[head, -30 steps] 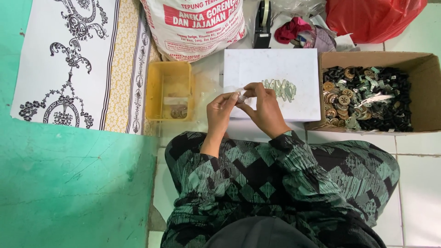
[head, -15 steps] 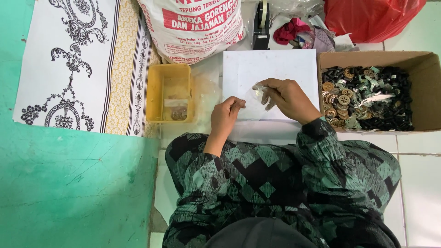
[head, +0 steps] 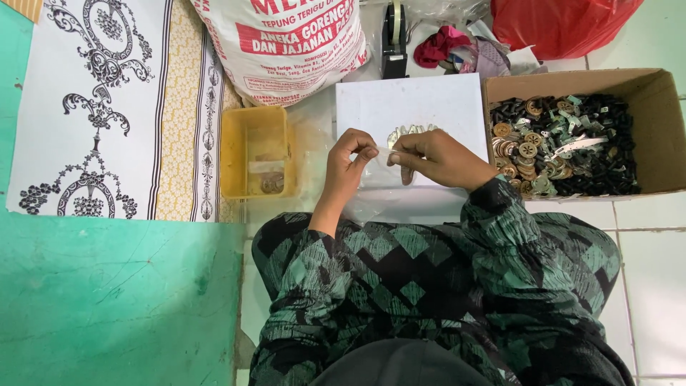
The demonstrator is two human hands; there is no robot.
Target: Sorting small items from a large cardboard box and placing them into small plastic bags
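This looks like a home set up for piecework on the floor. The person sits on white floor tiles point(head: 647, 271) beside a patterned cloth point(head: 107, 107). Around them stand a cardboard box point(head: 657, 93) full of small dark and brass parts, a yellow plastic tub point(head: 239, 143), a printed flour sack point(head: 286, 43) and a red plastic bag point(head: 564, 25).

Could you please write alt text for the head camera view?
A seated person's left hand and right hand pinch a small clear bag above a white board. A yellow tray sits left, a cardboard box of buttons right.
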